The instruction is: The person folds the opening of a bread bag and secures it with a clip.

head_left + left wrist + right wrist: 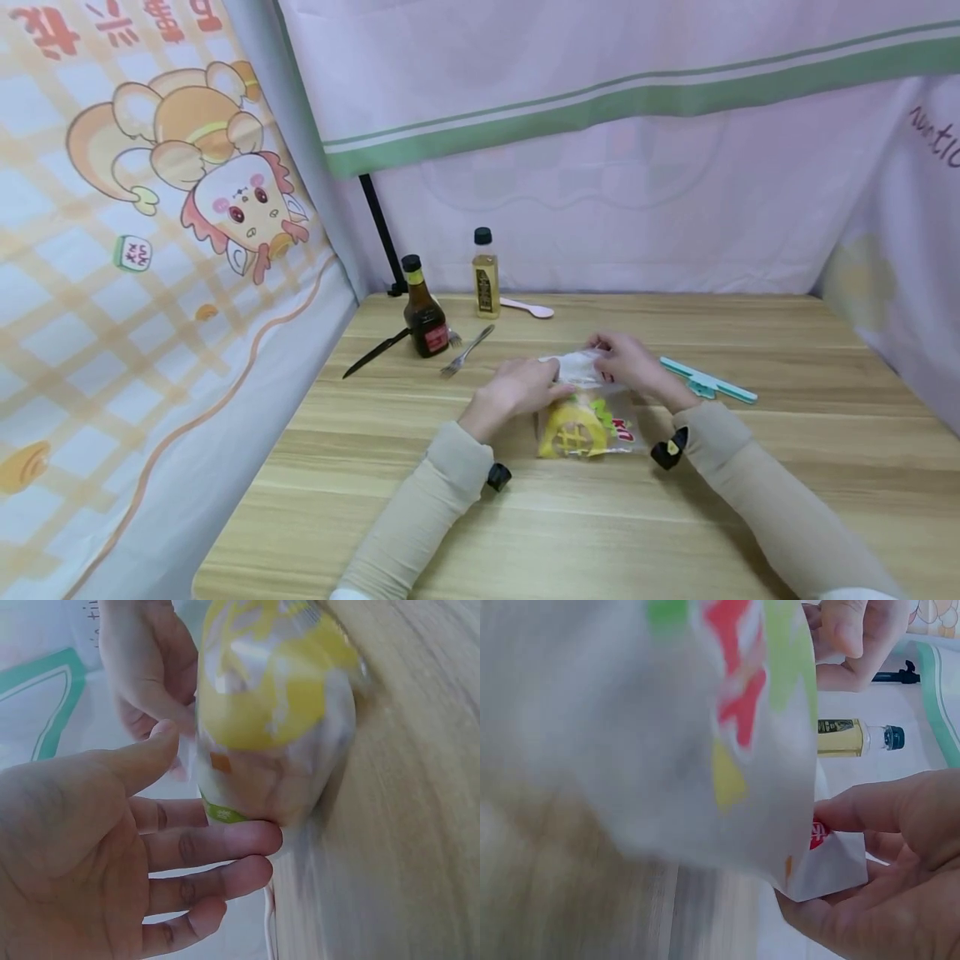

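Hard to make out: contents of bag (579, 429), behind film, glare and print; lettering blurred in right wrist view. Partly hidden behind dark bottle (425, 323): a second fork (454, 338). Partly behind oil bottle (486, 287): handle of spoon (537, 310). Cut off at bottom edge of head frame: sleeves (772, 492).

Wood-grained tabletop (585, 533) across lower half; pale curtain (600, 225) with green band across the top, printed cloth (172, 333) down the left side. At upper left of tabletop, knife (375, 354) and fork (467, 352); right of centre, teal clip (708, 381).

Bag on tabletop, just right of centre, between both hands. Left hand (521, 385): fingers mostly straight, thumb apart, touching bag's side. Right hand (630, 365): pinching bag's upper corner between thumb and fingers.
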`<state>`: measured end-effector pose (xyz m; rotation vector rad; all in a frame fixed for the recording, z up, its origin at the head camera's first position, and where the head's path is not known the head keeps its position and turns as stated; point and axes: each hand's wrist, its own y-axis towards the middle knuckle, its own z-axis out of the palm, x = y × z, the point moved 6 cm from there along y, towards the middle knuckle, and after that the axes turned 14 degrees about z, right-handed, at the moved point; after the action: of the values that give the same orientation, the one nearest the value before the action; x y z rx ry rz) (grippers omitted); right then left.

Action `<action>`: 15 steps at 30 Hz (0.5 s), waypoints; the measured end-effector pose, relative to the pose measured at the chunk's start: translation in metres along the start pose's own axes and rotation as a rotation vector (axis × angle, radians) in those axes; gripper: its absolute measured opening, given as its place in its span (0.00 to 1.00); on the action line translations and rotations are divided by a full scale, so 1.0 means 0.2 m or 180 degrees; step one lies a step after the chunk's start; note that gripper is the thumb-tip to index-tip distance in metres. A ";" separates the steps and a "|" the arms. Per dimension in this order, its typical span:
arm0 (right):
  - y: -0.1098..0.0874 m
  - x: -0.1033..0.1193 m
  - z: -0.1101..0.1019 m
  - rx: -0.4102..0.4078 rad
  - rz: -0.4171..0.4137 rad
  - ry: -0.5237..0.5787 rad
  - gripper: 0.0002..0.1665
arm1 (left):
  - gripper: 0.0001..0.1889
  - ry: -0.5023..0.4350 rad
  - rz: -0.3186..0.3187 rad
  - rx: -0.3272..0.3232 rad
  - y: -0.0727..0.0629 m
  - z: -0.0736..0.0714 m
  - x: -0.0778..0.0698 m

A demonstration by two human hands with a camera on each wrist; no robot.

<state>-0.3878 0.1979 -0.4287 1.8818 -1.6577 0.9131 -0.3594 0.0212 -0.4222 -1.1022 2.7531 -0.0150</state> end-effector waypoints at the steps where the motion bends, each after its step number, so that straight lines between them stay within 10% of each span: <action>1: 0.01 0.00 0.00 0.0013 -0.0004 0.0039 0.16 | 0.23 -0.0004 0.0004 0.0002 0.00 0.00 0.00; 15: 0.06 0.08 0.01 0.0177 -0.0086 0.0286 0.20 | 0.18 -0.0284 0.0060 -0.0374 0.05 -0.06 0.03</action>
<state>-0.3978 0.1833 -0.4193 1.8665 -1.5658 1.0271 -0.3717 0.0236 -0.4110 -1.0773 2.7144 0.1959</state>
